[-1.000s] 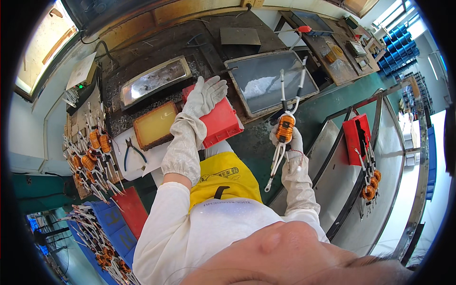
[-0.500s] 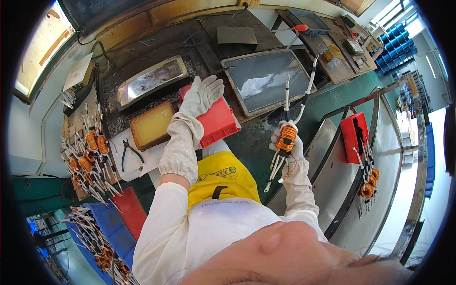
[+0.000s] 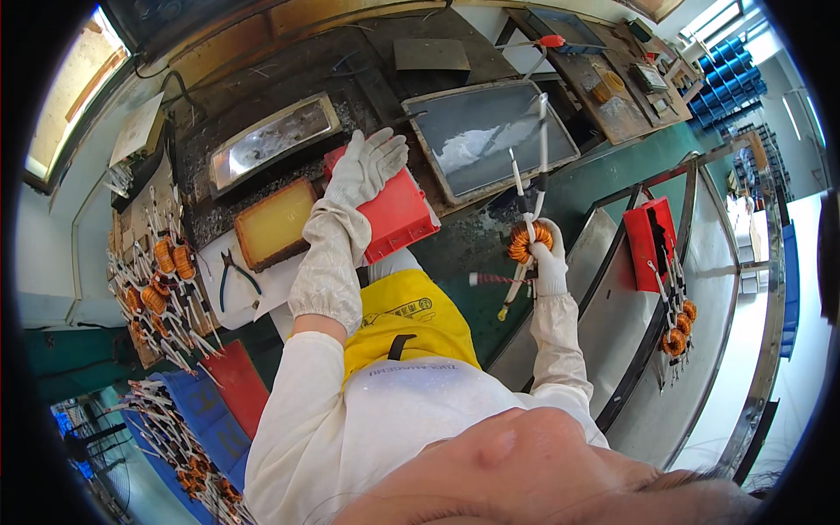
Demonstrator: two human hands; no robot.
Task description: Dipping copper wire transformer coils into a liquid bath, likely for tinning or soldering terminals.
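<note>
The right hand (image 3: pixel 550 266) has its grip closed round one side of a toroidal coil (image 3: pixel 520 241), the thumb pressed along the windings; whether the thumb enters the ring's hole cannot be told. The left hand (image 3: pixel 363 168) is unclenched, its fingers straight and close together, and lies over a red plastic box (image 3: pixel 398 219); how firmly it bears on the box cannot be judged.

Both hands wear pale knitted gloves below creased off-white oversleeves (image 3: pixel 560 346). The coil is a ring of closely laid, copper-coloured wire with a slight sheen. Its sleeved leads (image 3: pixel 543 144) are white, with black sections near the ring. A thin twisted red wire (image 3: pixel 503 279) runs from beside the grip to a pale end piece (image 3: pixel 474 279). The box is smooth, straight-sided, with small raised lugs on its near wall.

The coil is held in the air above the green floor (image 3: pixel 477 241), right of the box and short of a grey tray (image 3: pixel 464 105) with white patches. Its long axis, taken along the leads, runs away from the body and slightly right: two leads point outward, one reaching farther, while the opposite end points back and left.

On the bench (image 3: pixel 402 28) are a shiny rectangular metal bath (image 3: pixel 276 140) and a yellow slab (image 3: pixel 278 221) with brown edges
</note>
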